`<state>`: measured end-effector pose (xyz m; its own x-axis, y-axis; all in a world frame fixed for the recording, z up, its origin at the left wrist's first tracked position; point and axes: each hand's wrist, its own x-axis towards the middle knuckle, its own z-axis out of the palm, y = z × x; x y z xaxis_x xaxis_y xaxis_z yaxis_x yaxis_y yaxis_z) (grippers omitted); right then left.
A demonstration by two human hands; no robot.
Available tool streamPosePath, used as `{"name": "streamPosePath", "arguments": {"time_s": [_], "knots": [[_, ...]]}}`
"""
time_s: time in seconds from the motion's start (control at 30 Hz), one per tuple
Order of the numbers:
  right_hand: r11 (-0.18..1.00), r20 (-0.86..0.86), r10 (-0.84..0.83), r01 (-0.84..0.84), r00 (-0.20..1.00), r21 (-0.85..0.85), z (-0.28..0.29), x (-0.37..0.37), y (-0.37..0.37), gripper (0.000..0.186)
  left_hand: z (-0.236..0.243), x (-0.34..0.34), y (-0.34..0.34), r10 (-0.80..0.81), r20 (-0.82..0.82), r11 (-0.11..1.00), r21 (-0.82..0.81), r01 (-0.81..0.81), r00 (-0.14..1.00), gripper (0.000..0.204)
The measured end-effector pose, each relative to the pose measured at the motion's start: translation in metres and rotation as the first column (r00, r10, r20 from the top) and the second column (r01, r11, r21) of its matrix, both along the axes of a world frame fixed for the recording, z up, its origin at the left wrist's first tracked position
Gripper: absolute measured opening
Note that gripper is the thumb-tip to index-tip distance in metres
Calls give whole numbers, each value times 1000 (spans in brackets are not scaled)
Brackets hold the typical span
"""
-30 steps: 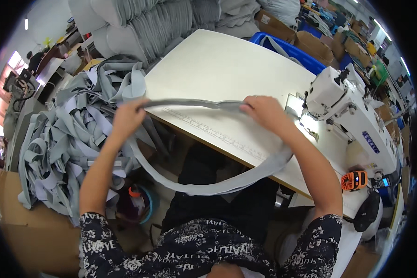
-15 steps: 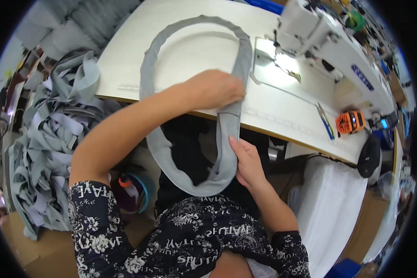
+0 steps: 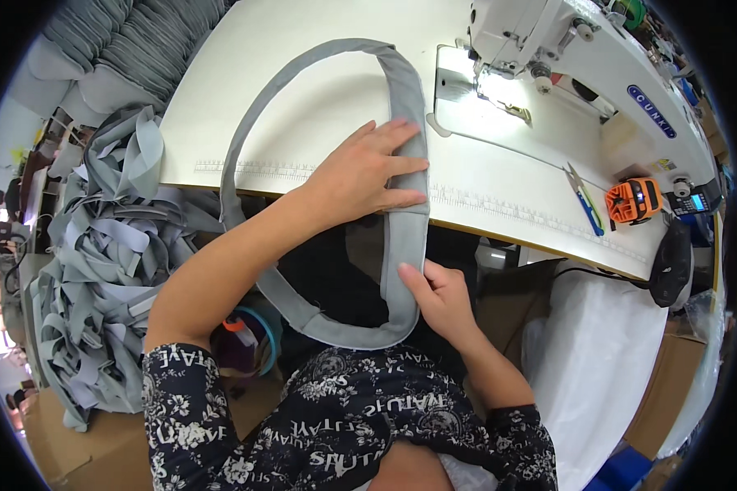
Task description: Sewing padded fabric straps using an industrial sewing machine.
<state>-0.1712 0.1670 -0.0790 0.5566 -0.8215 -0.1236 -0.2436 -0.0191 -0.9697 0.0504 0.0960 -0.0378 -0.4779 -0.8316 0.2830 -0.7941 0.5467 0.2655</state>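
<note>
A large loop of grey fabric strip (image 3: 406,90) lies partly on the white sewing table and partly over its front edge, hanging close to my lap. My left hand (image 3: 359,173) reaches across the loop, its fingers spread flat on the right side of the strip. Just below, beyond the table edge, my right hand (image 3: 440,301) pinches the same strip, thumb on top and fingers underneath, partly hidden. A seam crosses the strip between the two hands.
A white sewing machine (image 3: 585,61) with a lit needle area stands right of the loop. Thread snips (image 3: 585,200) and an orange tool (image 3: 633,200) lie near the table's right end. Grey fabric strips (image 3: 98,270) are heaped at left, beside stacked grey pieces (image 3: 139,49).
My left hand has gone from closed on the strip to spread flat over it. The strip's right side is now straighter and flatter. My right hand still grips it, slightly lower.
</note>
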Motion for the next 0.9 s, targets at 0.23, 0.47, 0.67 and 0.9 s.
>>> {"name": "streamPosePath", "arguments": {"time_s": [0.23, 0.47, 0.67, 0.9], "knots": [[250, -122, -258, -56, 958, -966, 17, -6, -40, 30, -7, 7, -4, 24, -90, 998, -52, -29, 996, 38], [203, -202, -132, -173, 970, -964, 12, 1, -62, 32, -3, 8, -17, 17, -61, 998, -53, -21, 998, 31], [233, -252, -84, -227, 964, -946, 24, -9, -89, 32, 2, -2, -40, 95, -13, 992, -77, -96, 995, 38], [256, -277, 12, -271, 961, -928, 33, -19, -157, 22, -14, -17, -107, 133, 61, 981, -152, -123, 989, 35]]}}
